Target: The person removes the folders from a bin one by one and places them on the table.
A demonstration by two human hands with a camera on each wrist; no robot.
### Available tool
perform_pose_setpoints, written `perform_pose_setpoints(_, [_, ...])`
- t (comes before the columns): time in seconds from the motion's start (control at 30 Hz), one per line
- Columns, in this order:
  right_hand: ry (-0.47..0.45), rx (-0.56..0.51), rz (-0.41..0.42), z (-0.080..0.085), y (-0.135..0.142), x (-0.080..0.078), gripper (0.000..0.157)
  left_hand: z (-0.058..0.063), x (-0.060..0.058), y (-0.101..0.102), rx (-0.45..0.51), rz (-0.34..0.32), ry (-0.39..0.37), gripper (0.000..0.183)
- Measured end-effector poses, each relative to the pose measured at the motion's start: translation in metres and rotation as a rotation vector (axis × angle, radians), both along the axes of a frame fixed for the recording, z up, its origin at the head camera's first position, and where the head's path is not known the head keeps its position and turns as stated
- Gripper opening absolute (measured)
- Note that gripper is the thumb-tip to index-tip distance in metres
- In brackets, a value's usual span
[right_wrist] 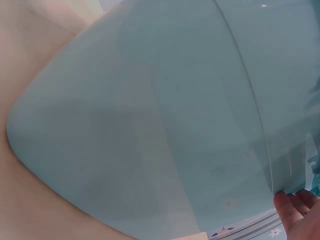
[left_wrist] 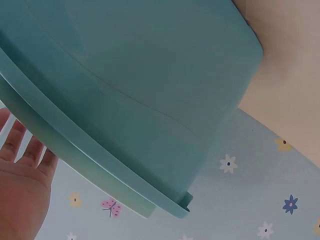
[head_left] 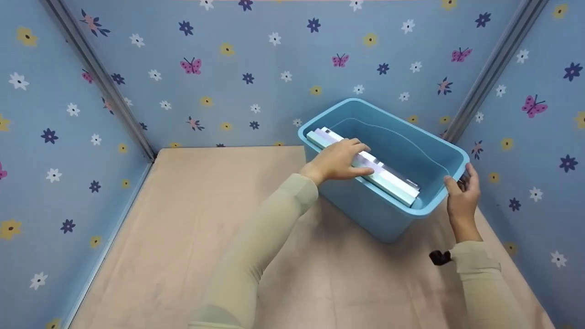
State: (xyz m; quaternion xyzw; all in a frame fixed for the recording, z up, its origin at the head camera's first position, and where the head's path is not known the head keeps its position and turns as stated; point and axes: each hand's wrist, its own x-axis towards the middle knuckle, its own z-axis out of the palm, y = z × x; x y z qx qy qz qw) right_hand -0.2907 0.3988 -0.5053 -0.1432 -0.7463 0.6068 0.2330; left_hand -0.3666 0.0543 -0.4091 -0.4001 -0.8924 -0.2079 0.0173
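A blue plastic storage bin [head_left: 361, 205] stands toward the right, turned at an angle. Along its near wall, long pale shiny slabs [head_left: 395, 183] stand on edge, their tops above the rim; their exact kind is unclear. My left hand [head_left: 339, 160] reaches over the near rim and grips these slabs, fingers and thumb spread across their tops. In the left wrist view, its fingers pass behind a pale green edge [left_wrist: 100, 180] beside the rim. My right hand [head_left: 462, 196] holds the bin's right end, thumb on the rim and fingers curled beneath it.
The bin stands on a beige cloth-like surface [head_left: 205, 219]. Blue flowered panels [head_left: 256, 55] wall in the back and both sides, with grey metal posts [head_left: 493, 64] at the back corners. A small black object [head_left: 439, 257] sits at the right cuff.
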Motion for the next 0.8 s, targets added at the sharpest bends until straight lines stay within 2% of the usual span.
perform_pose_setpoints(0.47, [-0.003, -0.017, 0.004, 0.0016, 0.0010, 0.0004, 0.075, -0.0056, 0.0010, 0.0055, -0.059, 0.047, -0.015, 0.065])
perform_pose_setpoints(0.8, [-0.005, -0.021, 0.011, 0.0000, 0.0000, 0.0016, 0.074, -0.0067, -0.0005, 0.0082, -0.082, 0.040, -0.002, 0.061])
